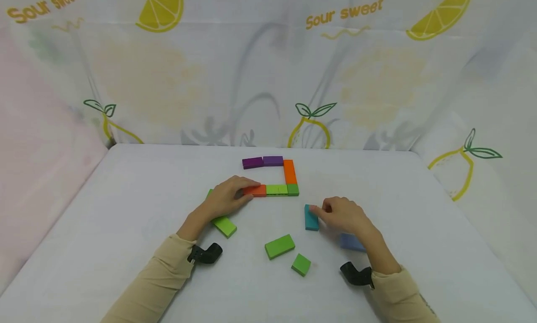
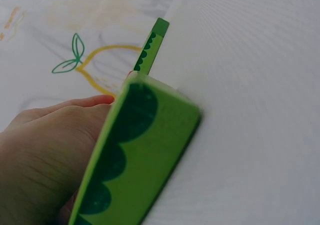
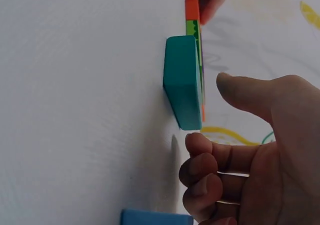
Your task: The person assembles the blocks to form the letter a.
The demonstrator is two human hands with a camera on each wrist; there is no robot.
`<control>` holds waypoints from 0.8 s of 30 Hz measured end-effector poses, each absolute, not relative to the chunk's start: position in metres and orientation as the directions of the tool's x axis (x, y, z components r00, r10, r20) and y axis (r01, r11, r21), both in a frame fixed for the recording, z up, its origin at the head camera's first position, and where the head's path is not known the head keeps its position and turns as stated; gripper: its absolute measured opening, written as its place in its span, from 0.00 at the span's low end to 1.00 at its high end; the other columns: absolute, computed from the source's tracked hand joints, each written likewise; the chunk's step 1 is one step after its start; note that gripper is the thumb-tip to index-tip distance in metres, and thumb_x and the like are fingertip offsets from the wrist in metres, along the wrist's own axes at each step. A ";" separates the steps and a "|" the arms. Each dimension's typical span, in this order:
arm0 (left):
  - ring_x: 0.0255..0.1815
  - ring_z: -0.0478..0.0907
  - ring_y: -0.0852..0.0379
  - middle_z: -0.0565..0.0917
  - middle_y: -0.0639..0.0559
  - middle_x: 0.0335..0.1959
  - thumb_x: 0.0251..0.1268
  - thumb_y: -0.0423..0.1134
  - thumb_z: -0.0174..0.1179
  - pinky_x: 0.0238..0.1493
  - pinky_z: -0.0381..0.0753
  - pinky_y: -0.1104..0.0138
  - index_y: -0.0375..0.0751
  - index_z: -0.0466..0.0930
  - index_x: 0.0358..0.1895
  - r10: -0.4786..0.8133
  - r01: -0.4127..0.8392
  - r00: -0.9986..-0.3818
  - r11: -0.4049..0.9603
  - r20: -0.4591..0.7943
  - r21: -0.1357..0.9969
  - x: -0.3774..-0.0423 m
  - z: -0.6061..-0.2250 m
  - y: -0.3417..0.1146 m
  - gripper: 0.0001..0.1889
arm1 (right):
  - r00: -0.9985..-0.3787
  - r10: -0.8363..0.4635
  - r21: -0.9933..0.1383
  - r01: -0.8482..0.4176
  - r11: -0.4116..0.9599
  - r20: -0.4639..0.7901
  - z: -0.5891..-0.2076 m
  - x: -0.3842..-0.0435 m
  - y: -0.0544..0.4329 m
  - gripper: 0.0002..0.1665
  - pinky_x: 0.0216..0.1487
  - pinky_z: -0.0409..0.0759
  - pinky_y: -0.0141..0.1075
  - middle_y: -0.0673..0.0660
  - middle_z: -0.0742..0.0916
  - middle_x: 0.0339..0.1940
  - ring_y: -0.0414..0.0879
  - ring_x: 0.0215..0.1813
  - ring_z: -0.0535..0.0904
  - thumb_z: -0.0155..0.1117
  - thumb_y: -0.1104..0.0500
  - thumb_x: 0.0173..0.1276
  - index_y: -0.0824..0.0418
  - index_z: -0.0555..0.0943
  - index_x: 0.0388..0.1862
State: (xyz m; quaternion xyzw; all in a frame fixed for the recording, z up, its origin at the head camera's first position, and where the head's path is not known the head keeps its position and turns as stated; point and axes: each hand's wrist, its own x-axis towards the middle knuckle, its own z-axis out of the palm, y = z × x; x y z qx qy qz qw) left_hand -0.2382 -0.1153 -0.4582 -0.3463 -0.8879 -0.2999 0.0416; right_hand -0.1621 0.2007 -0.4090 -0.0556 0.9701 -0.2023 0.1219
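My left hand pinches the left end of a red-orange block, fingers on its far side and thumb on the near side. That block lies end to end with a light green block and a short green block. From there an orange block runs back to a purple block and a dark purple block. My right hand is beside a teal block. In the right wrist view its thumb and loosely curled fingers are apart from the teal block.
Loose on the white table are a green block, a small green cube and a blue block partly under my right wrist. Another green block lies near my left wrist; a further green piece shows behind that hand.
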 end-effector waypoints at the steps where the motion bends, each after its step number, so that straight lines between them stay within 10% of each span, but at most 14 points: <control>1: 0.55 0.76 0.52 0.83 0.53 0.52 0.63 0.39 0.61 0.57 0.76 0.57 0.48 0.79 0.57 0.590 0.640 -0.757 0.580 0.281 0.504 -0.238 -0.458 -0.115 0.18 | -0.965 -0.147 -0.396 -0.051 0.917 -0.215 -0.410 -0.162 0.200 0.28 0.25 0.63 0.34 0.50 0.76 0.19 0.44 0.24 0.70 0.52 0.34 0.65 0.56 0.76 0.23; 24: 0.56 0.75 0.52 0.82 0.52 0.54 0.63 0.39 0.61 0.58 0.76 0.56 0.49 0.78 0.57 0.586 0.626 -0.766 0.591 0.263 0.508 -0.236 -0.456 -0.115 0.18 | -0.965 -0.147 -0.332 -0.069 0.941 -0.215 -0.414 -0.160 0.186 0.26 0.22 0.64 0.33 0.49 0.74 0.17 0.44 0.22 0.70 0.58 0.36 0.61 0.56 0.73 0.20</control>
